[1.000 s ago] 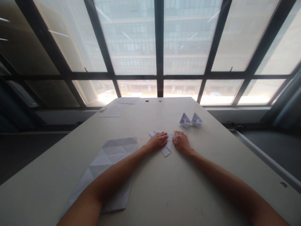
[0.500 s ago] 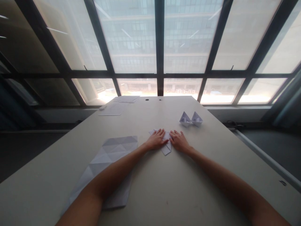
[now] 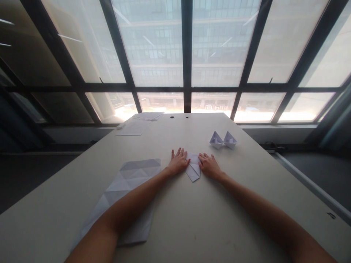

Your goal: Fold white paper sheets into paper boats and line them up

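Note:
A folded piece of white paper (image 3: 193,168) lies flat on the table between my two hands, its pointed end towards me and a slanting fold edge across it. My left hand (image 3: 178,161) rests palm down at the paper's left edge, fingers spread, the thumb touching the paper. On the other side, my right hand (image 3: 209,165) lies with its fingers stretched out and the fingertips on the right edge. Parts of both side edges are hidden under the fingers.
Two joined folded-paper pyramid shapes (image 3: 223,140) stand beyond my right hand. A large creased sheet (image 3: 131,179) lies under my left forearm. Flat sheets (image 3: 130,128) sit at the far left of the white table (image 3: 175,219), which reaches towards the windows.
My left hand has slid left, off the middle of the folded paper. The paper's left flap, which stuck out before, is now folded in or covered. My right hand has barely moved.

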Available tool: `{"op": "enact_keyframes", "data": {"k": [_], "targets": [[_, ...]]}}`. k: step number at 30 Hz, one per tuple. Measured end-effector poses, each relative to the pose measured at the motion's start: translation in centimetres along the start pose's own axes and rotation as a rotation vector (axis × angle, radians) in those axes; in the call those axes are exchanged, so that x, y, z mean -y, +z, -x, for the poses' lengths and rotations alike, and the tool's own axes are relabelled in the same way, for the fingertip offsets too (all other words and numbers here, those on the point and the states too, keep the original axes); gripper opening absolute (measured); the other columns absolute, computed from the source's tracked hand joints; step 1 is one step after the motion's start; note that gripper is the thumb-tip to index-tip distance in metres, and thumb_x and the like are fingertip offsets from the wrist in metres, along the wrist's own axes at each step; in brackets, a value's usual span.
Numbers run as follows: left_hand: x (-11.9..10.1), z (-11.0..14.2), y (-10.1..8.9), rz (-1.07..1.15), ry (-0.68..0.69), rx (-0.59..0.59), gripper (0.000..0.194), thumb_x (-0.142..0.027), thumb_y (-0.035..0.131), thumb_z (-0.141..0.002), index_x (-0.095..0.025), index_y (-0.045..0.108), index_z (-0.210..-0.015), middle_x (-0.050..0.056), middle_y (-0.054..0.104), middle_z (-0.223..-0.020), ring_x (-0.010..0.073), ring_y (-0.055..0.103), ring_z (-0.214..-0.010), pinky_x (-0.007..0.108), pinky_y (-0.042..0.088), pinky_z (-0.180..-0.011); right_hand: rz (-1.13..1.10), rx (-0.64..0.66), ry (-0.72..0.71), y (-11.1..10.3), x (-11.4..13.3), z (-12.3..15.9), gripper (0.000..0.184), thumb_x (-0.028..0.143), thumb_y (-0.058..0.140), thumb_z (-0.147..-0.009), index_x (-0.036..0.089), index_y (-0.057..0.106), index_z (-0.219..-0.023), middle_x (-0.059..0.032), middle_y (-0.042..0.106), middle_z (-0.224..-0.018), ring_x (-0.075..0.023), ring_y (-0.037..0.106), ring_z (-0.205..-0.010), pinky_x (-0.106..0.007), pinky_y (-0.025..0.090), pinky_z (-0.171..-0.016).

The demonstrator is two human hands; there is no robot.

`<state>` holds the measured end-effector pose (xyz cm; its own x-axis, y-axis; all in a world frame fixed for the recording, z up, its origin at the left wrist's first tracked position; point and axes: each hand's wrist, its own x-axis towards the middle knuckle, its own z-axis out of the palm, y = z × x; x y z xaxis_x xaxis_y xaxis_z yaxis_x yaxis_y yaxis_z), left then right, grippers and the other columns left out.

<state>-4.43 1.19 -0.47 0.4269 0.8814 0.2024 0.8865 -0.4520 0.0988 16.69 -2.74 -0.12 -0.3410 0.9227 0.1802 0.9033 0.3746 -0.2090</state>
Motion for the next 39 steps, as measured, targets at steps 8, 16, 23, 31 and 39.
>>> {"op": "enact_keyframes", "data": {"k": [8,16,23,31,39], "targets": [[-0.29,-0.36,0.06,0.113,0.416,0.128,0.051,-0.036,0.029,-0.106,-0.02,0.035,-0.154,0.013,0.03,-0.161,0.0264,0.028,-0.148,0.048,0.024,-0.12,-0.009,0.054,0.037,0.12,-0.23,-0.11,0.055,0.039,0.03,-0.103,0.016,0.038,-0.152,-0.0115,0.033,-0.16,-0.0258,0.023,-0.149,-0.05,0.015,-0.119],[-0.37,-0.44,-0.11,0.102,0.409,0.127,0.049,-0.039,0.029,-0.106,-0.023,0.042,-0.15,0.011,0.034,-0.159,0.0277,0.033,-0.146,0.047,0.025,-0.119,0.035,-0.002,0.232,0.67,-0.54,-0.11,0.065,0.041,0.03,-0.102,0.002,0.03,-0.153,-0.0212,0.027,-0.16,-0.0281,0.02,-0.15,-0.046,0.014,-0.12],[-0.52,-0.43,-0.01,0.12,0.414,0.116,0.05,-0.039,0.031,-0.106,-0.023,0.037,-0.153,0.012,0.034,-0.159,0.0284,0.033,-0.146,0.049,0.025,-0.119,0.013,0.095,0.07,0.41,-0.79,-0.24,0.06,0.047,0.02,-0.104,0.018,0.032,-0.156,-0.0108,0.023,-0.164,-0.026,0.015,-0.152,-0.049,0.011,-0.12],[-0.35,-0.44,0.01,0.138,0.405,0.147,0.052,-0.043,0.029,-0.106,-0.025,0.035,-0.154,0.008,0.033,-0.16,0.026,0.028,-0.149,0.048,0.022,-0.12,0.026,0.085,0.179,0.54,-0.75,-0.45,0.068,0.056,0.02,-0.103,0.014,0.034,-0.154,-0.0154,0.023,-0.163,-0.0294,0.015,-0.151,-0.052,0.012,-0.118],[-0.92,-0.38,-0.53,0.137,0.407,0.13,0.053,-0.046,0.035,-0.104,-0.025,0.036,-0.152,0.009,0.036,-0.159,0.0269,0.03,-0.148,0.05,0.022,-0.12,0.04,0.064,0.127,0.1,-0.34,-0.02,0.063,0.057,0.019,-0.103,0.023,0.036,-0.153,-0.015,0.024,-0.163,-0.0307,0.019,-0.15,-0.055,0.014,-0.117]]}}
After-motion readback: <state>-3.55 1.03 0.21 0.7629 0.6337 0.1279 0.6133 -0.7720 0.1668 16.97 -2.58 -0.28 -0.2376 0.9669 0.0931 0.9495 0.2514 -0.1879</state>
